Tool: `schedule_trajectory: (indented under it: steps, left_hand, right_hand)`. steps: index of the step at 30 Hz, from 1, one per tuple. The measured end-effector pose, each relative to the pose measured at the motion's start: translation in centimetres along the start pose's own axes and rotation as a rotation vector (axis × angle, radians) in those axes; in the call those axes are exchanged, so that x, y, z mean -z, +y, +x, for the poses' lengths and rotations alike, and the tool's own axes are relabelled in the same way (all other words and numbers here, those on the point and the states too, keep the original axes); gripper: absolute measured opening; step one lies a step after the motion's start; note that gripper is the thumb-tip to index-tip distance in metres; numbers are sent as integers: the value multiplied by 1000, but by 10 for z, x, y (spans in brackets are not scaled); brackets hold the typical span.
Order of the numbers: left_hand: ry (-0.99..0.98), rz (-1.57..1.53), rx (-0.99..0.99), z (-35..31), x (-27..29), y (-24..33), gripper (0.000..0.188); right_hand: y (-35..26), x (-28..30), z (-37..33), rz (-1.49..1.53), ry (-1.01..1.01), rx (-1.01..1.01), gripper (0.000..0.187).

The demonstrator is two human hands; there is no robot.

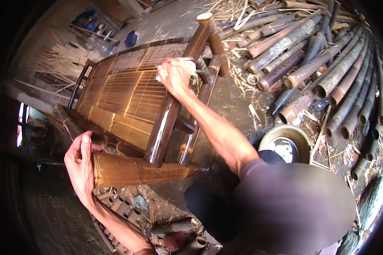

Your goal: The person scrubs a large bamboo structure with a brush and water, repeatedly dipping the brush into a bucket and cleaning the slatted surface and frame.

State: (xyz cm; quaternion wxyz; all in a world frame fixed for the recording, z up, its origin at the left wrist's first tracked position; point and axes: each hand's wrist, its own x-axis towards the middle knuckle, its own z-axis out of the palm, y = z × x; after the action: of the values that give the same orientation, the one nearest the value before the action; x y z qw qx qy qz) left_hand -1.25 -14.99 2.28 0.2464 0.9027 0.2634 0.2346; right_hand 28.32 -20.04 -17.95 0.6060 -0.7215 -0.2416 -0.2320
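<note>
A brown, glossy bamboo bench [123,100] with a slatted panel lies tilted in front of me. My left hand [80,160] grips the near end of its thick bamboo post [134,171], thumb on top and fingers bent round the rim. Farther off, my right hand [175,77] is closed around a crumpled whitish cloth [192,68], which shows at both sides of the fist. It rests by the upper part of a dark, shiny rail [162,129], next to the slats. The near end of that rail meets the post and looks wet.
A round bucket [307,138] with liquid stands right of my knee. Many bamboo poles [293,40] are heaped at the right and far right. Cut bamboo pieces [174,226] lie below the post. Split strips [57,63] and a clear plastic bottle [101,46] lie at the far left.
</note>
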Motion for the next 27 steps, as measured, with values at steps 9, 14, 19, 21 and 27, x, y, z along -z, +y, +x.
schedule_trajectory:
  steps: [9, 14, 19, 21, 27]
  left_hand:
    - [12, 305, -183, -29, 6, -3, 37]
    - [-87, 452, -151, -19, 2, 24, 25]
    - [-117, 541, -98, -16, -11, 23, 24]
    - [-184, 540, 5, -12, -14, 34, 29]
    - [-77, 558, -50, -12, -28, 42, 24]
  right_hand:
    - [64, 33, 56, 172, 465, -261, 24]
    - [124, -38, 38, 344, 771, -330, 24]
    - [238, -44, 3, 18, 469, -485, 22]
    - [224, -45, 8, -16, 419, -246, 22]
    - [280, -16, 20, 160, -21, -440, 23]
